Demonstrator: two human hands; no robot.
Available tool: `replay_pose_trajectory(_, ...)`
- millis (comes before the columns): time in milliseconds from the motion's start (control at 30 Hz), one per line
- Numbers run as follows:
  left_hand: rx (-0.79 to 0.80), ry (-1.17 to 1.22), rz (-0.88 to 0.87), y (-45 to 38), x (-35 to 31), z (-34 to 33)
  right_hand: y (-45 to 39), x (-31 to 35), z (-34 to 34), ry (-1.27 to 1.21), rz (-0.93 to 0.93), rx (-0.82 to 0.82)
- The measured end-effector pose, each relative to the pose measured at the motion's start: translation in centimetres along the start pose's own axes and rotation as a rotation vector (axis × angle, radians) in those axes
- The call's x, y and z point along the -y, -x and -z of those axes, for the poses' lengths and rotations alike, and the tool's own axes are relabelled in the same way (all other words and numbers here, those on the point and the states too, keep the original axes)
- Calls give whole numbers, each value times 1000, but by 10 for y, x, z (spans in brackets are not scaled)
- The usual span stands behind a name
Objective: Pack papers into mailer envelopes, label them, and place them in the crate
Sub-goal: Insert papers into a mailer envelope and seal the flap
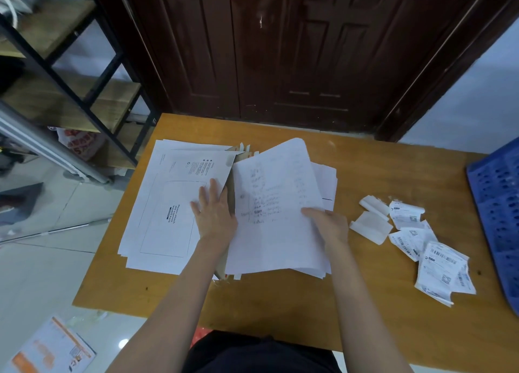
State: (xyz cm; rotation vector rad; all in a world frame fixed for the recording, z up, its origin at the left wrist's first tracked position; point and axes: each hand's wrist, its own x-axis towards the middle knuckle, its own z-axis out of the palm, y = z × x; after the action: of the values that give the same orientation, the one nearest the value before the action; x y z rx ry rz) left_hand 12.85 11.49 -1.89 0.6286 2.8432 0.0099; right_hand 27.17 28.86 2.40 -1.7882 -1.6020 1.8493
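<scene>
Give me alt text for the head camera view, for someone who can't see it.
A person's right hand grips a sheaf of papers over a wooden table while the left hand presses flat on a stack of white mailer envelopes. Shipping labels lie right, beside a blue crate.

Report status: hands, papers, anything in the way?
Left hand flat on envelope. Right hand holding papers. Labels loose beside crate. Nothing blocking.

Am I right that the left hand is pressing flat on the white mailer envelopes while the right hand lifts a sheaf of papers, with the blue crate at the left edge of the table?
Not quite: the head view shows the blue crate at the table's right edge. The rest holds: the left hand lies flat on the white mailer envelopes, and the right hand grips the papers.
</scene>
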Motion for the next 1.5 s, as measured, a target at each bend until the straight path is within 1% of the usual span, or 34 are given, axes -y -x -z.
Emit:
replay_pose_trajectory(133, -24, 18, 7, 1, -2, -1, 4, 11, -1, 114, 56, 63)
replay_pose_trajectory(233, 5, 16, 2, 1, -3, 0, 7, 17, -4, 108, 108, 83)
replay_pose_trajectory(567, 19, 60, -23, 9, -9, 9, 5, 12, -15, 73, 149, -20)
replay_pose_trajectory(667, -4, 48, -30, 13, -11, 11, 6, 13, -15, 109, 207, -19)
replay_pose_trajectory(767, -45, 50, -72, 13, -9, 15, 10, 14, -13, 175, 291, 3)
replay_pose_trajectory(867, -87, 93, -112, 9, -4, 19, 10, 15, -10, 260, 324, 81)
replay_pose_trajectory(967, -136, 211, -128, 7, -3, 19, 11, 16, -10, 259, 340, 132)
replay_pose_trajectory(1100, -88, 353, -138, 8, -4, 18, 11, 16, -7, 288, 366, 131)
replay_pose_trajectory(1200, -63, 346, -148, 9, -6, 16, 10, 19, 0, 421, 454, 72)
replay_pose_trajectory(1267, -56, 338, -148, 9, -7, 15, 9, 20, 1, 460, 494, 64)
replay_pose_trajectory(1500, -39, 393, -137, 7, -8, 17, 16, 19, -6, 407, 533, 126)
